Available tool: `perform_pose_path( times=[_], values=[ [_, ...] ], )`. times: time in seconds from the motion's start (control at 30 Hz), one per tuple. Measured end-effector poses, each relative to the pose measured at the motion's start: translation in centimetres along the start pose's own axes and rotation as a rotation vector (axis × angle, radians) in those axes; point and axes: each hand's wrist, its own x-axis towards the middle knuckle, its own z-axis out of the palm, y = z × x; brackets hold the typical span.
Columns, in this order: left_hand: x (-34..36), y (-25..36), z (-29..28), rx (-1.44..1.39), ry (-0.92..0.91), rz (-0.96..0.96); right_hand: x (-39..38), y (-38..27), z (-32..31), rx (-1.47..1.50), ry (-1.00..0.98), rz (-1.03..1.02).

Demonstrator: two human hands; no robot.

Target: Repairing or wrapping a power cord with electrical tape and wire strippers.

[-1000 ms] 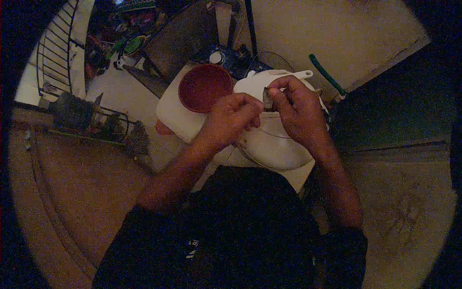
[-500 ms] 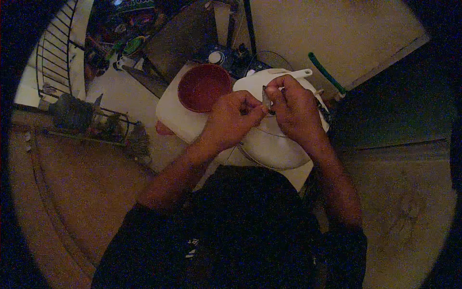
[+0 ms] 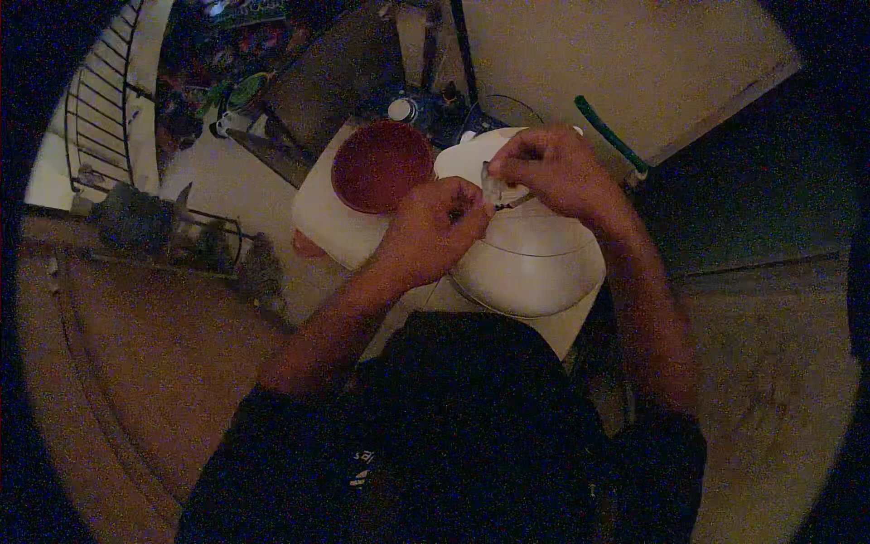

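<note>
Above a white bowl (image 3: 535, 281), my two hands meet around a small, pale grey, glossy piece (image 3: 491, 188) with a dark tip. It is too small and dim to name. My left hand (image 3: 435, 228) pinches its lower end between thumb and fingertips. My right hand (image 3: 557, 172) is slightly blurred, its thumb and fingers closed at the upper end of the piece. Left of the white bowl is a reddish-brown bowl (image 3: 381, 168), its inside dark. Behind my hands lies a white, flat item (image 3: 462, 160), partly hidden by my right hand.
The bowls stand on a pale surface (image 3: 322, 213). Beyond them are a white-capped container (image 3: 401, 111) and dark clutter. A green stick-like item (image 3: 609, 136) leans against the wall at right. A metal rack (image 3: 101, 109) stands far left.
My right hand has shifted up and to the right, its wrist farther from my left hand, uncovering more of the white bowl. My left hand has barely moved and keeps its pinch.
</note>
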Motion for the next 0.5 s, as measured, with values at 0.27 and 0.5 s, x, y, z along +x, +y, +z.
perform_pose_path(
  times=[0.27, 0.5],
  values=[
    [0.1, 1.8, 0.5, -0.03, -0.06, -0.078, -0.1, -0.9, -1.1, -0.047, 0.057, -0.072],
    [0.0, 1.2, 1.3, 0.288, 0.421, 0.396, 0.8, -0.4, -1.1, 0.064, 0.075, -0.138]
  ],
)
